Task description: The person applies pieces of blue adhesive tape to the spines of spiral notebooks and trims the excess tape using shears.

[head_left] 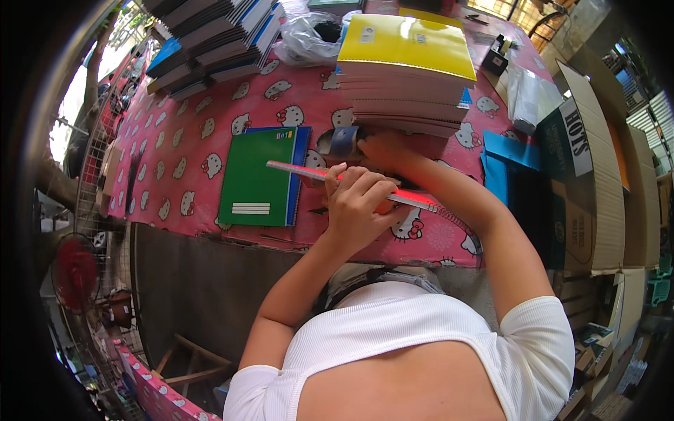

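Note:
Near the table's front edge, my left hand (357, 202) is closed around a red spiral notebook (415, 199), held tilted and seen nearly edge-on. Just beyond it, my right hand (382, 149) grips the right end of a short, round thing with a blue-grey band (344, 142); what kind of thing it is does not show clearly. Part of my right hand is hidden behind the notebook and my left hand. To the left lies a green spiral notebook (256, 179) on top of a blue one (300, 165).
A tall notebook stack with a yellow top (407, 45) stands behind my hands. Dark-edged notebooks (217, 45) are piled far left, beside a clear plastic bag (309, 38). Blue folders (507, 158) and an open cardboard box (583, 168) sit right. A black tape dispenser (497, 56) stands far right.

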Tool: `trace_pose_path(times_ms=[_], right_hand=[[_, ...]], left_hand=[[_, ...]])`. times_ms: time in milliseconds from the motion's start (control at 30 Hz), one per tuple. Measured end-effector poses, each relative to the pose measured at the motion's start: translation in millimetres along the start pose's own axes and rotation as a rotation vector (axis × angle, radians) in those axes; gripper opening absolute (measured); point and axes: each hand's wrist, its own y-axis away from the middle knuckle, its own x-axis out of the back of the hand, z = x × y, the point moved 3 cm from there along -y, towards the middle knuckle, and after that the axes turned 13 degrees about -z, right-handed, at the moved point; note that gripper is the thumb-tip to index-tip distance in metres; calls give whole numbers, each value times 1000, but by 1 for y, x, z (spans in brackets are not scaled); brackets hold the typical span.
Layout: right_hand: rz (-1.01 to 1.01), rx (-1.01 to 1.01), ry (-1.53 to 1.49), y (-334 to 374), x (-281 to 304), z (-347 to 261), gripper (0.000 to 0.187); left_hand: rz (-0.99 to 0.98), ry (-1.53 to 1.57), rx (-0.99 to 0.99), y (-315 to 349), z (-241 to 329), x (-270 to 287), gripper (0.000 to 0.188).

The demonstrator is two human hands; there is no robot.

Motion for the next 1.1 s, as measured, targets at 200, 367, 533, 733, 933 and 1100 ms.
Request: trace_pose_path(times_ms=[200,367,533,733,933,1100], right_hand=[[440,-48,-1406,118,31,48,44],[244,-3,-1105,182,51,49,64],[191,65,-1225,183,70,56,56],[-10,271,-1251,168,73,74,52],[180,270,-779,153,77,59,59],[14,101,-1669,147,78,52,57]], left_hand=[[54,10,10,-9,-7,2,30],[24,65,40,-15,-11,-2,24],[5,57,51,-18,-12,-6,21],[-26,58,104,-22,-10,-5,21],[-73,194,221,-25,-8,1,24],[-73,3,204,-19,-19,14,24]])
